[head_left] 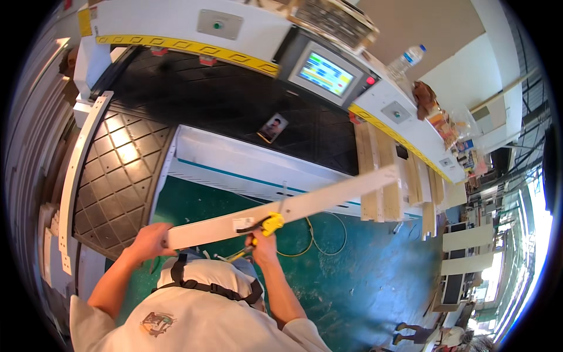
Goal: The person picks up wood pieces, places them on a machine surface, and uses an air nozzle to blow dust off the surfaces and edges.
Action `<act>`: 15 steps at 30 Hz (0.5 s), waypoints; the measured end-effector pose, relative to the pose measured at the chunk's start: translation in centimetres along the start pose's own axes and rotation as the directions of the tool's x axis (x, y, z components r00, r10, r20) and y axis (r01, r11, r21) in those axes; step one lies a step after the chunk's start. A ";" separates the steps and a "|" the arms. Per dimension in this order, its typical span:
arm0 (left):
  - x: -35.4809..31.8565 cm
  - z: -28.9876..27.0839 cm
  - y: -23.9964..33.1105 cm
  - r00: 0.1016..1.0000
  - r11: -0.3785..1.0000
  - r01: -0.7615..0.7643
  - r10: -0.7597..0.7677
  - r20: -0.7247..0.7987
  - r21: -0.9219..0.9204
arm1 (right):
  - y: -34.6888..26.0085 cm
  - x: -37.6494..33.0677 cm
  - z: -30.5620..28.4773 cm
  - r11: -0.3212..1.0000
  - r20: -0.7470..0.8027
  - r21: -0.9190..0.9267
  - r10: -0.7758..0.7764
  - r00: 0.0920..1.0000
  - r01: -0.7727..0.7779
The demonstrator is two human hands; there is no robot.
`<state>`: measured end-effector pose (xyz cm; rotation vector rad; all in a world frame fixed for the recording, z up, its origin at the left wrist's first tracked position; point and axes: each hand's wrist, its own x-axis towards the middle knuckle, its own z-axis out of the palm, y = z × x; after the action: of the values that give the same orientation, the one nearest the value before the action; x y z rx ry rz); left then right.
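My left hand (151,239) grips the long white flat board (293,205); my right hand (262,234) holds the yellow tool (271,223); I should keep it steady.

White board (281,210) (yellow tool (271,223)), green floor (352,276).

Both bare forearms come up from the lower edge, rising past the chest toward the middle of the view. The left arm slants up from the lower left, elbow bent, and the left hand (151,239) is closed in a grip — fingers curled over, knuckles facing up. The right arm climbs more steeply from the lower centre, its wrist cocked upward; the right hand (262,239) is also clenched tight. The two hands sit level with each other — well apart.
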<state>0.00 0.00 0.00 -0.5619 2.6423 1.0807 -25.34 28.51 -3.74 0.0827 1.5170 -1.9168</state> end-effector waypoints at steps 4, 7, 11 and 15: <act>10.2 8.6 10.6 0.976 0.968 -0.214 0.207 0.064 0.133 | -8.6 -4.5 -12.6 0.981 -0.123 -0.147 -0.148 0.981 0.130; 17.9 19.4 23.1 0.848 0.848 -0.520 0.498 0.180 0.105 | -18.2 -11.1 -24.5 0.926 -0.264 -0.352 -0.240 0.934 0.138; 22.5 24.8 41.2 0.669 0.750 -0.596 0.661 0.339 -0.286 | -20.3 -17.9 -35.5 0.809 -0.249 -0.573 -0.327 0.912 0.133; 22.9 30.3 57.4 0.298 0.556 -0.584 0.825 0.481 -0.591 | -21.4 -24.3 -41.5 0.691 -0.411 -0.712 -0.271 0.871 -0.121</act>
<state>-43.29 53.09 6.44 1.0253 1.8968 1.5163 -32.83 78.27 11.83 0.1593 2.5774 -1.2465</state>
